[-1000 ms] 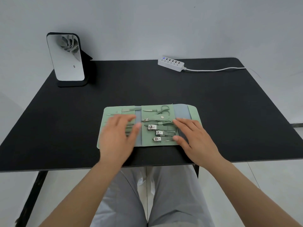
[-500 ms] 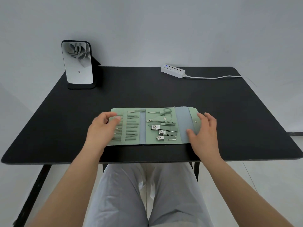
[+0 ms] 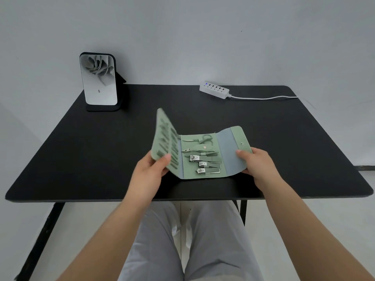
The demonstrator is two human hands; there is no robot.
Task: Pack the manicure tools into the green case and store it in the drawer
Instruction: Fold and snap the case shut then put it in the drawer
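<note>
Fold the raised left panel of the soft green tri-fold manicure case (image 3: pixel 199 157) flat over the strapped steel clippers and scissors (image 3: pixel 203 159), keeping them seated. The left hand (image 3: pixel 151 171) pinches that panel's near edge; the right hand (image 3: pixel 256 164) grips the snap flap. The case sits near-centre on the black table (image 3: pixel 81 159).

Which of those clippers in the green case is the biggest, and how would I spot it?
On the black table, find the green case held by both hands. Three nail clippers sit stacked in its middle panel. The biggest clipper is the top one, just below the tweezers, reaching furthest left.
</note>
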